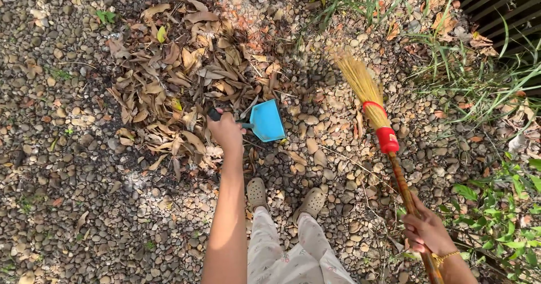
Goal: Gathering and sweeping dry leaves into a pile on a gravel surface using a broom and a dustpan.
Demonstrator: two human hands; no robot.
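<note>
The left hand [225, 130] is closed around the dark handle of a blue dustpan [266, 120], arm stretched straight out from the body. The dustpan sits on the pebble ground [73, 205] with its left side touching the right edge of the pile of dry brown leaves [174, 75], its flat scoop lying to the right of the hand. A few stray leaves lie just below the pile, beside the wrist.

The right hand [426, 230] is wrapped tight around the wooden stick of a broom [378, 123], low on the shaft. From that grip the stick slants up and to the left, passing through a red binding and then a thinner red band before spreading into straw-coloured bristles. The bristle tips rest on the pebbles to the right of the pile, well apart from the dustpan, with bare stones between them. A gold-coloured bracelet [444, 257] circles the right wrist.

Below the pile, two feet in grey perforated clogs [284, 196] stand on the stones, with pale patterned trousers above them (the toes point toward the dustpan).

To the right of the pile, past the broom, green grass and leafy plants [496, 205] border the pebbles, and a dark slatted structure [507, 7] shows in the far upper corner.
</note>
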